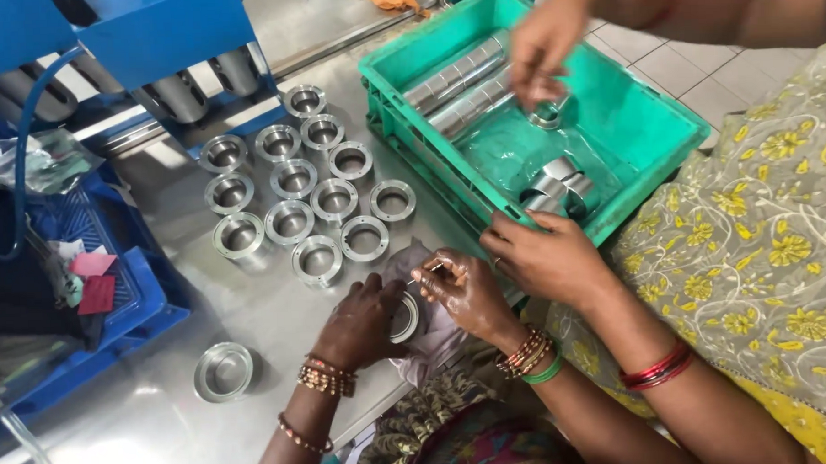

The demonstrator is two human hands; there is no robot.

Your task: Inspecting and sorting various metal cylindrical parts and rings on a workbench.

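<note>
Where metal rings [292, 181] crowd, steel table [145, 424] gleams.

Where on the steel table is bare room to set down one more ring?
Bare table lies around the lone ring, between the blue tray and left hand. Crowded: the ring cluster beside the green crate.

We worked at a steel table [251, 306]; on it stood a cluster of metal rings [294, 181], upright and close together, some touching; one more ring [224, 371] lay apart near the front edge; a green crate [398, 63] sat on the table at the right, just beside the cluster; a blue tray [136, 301] rested at the left; a blue machine [163, 30] stood at the back, behind the rings; a grey cloth [435, 336] lay at the near edge.
</note>
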